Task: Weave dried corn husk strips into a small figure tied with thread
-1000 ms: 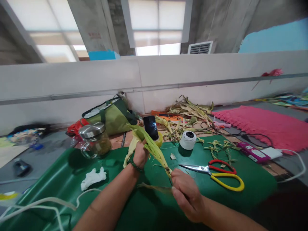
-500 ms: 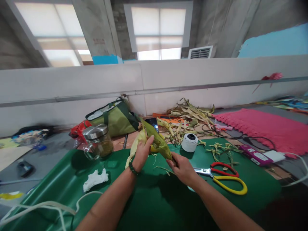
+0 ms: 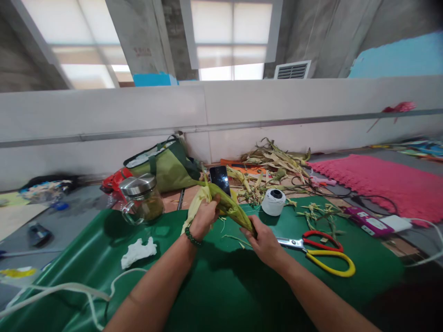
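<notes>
Both of my hands hold a bundle of green-yellow corn husks (image 3: 230, 206) above the green mat (image 3: 221, 295). My left hand (image 3: 205, 216), with a dark beaded bracelet at the wrist, is closed round the bundle's left part, where paler husk (image 3: 196, 203) hangs beside it. My right hand (image 3: 260, 237) grips the narrow right end. Close behind the bundle stands a dark phone (image 3: 220, 179). A white thread spool (image 3: 273, 202) stands just beyond my right hand. Scissors (image 3: 311, 249) with one red and one yellow handle lie by my right forearm.
A glass jar (image 3: 143, 200) with a metal lid and a green bag (image 3: 166, 168) stand at the back left. Crumpled tissue (image 3: 138, 252) lies on the mat. Husk scraps (image 3: 277, 161) pile up at the back. White cable (image 3: 69, 289) crosses the front left; pink cloth (image 3: 380, 182) lies right.
The husk that stood spread and raised between my hands now lies lower and narrower, folded along the bundle. More of the phone shows behind it. Both hands keep their hold.
</notes>
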Demonstrator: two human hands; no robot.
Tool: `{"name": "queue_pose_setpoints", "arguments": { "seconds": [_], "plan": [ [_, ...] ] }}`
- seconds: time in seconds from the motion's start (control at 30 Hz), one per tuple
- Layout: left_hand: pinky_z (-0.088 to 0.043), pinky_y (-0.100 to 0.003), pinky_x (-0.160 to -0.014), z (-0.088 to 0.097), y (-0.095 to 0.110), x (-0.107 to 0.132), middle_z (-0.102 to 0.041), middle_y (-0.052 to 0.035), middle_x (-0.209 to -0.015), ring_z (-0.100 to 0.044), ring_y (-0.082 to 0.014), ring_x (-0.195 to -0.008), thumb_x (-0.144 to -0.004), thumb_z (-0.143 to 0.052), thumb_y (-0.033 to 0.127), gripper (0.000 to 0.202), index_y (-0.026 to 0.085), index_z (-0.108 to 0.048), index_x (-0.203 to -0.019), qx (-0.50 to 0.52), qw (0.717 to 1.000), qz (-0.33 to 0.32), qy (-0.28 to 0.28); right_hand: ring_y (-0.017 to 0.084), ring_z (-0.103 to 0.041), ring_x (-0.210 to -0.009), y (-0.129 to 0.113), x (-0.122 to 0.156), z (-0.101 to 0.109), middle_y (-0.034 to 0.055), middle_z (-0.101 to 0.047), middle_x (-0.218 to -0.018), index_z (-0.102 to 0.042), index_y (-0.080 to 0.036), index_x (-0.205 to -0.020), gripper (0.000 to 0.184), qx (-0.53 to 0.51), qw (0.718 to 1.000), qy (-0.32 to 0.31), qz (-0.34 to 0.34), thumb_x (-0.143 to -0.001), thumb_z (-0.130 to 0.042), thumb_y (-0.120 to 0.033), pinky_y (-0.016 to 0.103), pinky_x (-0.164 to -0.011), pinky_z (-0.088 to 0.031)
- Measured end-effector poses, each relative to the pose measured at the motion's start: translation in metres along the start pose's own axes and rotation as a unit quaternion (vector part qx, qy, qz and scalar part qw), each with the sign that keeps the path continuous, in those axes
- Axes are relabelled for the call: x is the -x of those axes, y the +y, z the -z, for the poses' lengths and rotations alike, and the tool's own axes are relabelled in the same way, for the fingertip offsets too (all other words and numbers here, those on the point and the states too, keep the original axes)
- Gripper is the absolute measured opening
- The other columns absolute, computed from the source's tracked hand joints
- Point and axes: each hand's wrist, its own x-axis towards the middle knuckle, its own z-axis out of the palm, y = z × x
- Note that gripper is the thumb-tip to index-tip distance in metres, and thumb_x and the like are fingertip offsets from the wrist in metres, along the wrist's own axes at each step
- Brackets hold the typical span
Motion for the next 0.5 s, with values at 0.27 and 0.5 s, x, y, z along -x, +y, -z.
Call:
{"name": "queue_pose_setpoints", "arguments": {
  "seconds": [0.27, 0.5],
  "plan": [
    [-0.008, -0.016, -0.034, -0.016, -0.017, 0.013, -0.031, 0.0095, -0.036, -0.02, -0.0011, -0.029, -0.069, -0.069, 0.03, 0.039, 0.019, -0.036, -0.051, -0.038, 0.981, 0.17, -0.089, 0.007, -0.032, -0.043, -0.006, 0.001, 0.0, -0.0061, -0.042, -0.054, -0.054, -0.02, -0.08, 0.04, -0.326, 0.942, 0.061, -0.052, -0.068, -0.068, -0.056, 0.022, -0.038, -0.028],
    [-0.01, -0.018, -0.036, -0.016, -0.027, 0.021, -0.034, 0.0083, -0.037, -0.022, -0.0023, -0.034, -0.061, -0.077, 0.036, 0.036, 0.017, -0.047, -0.053, -0.029, 0.997, 0.02, -0.07, 0.004, -0.025, -0.031, -0.008, -0.011, 0.015, -0.0116, -0.04, -0.043, -0.054, -0.022, -0.111, 0.055, -0.466, 0.871, 0.068, -0.14, -0.068, -0.071, -0.051, 0.016, -0.029, -0.017]
  ]
}}
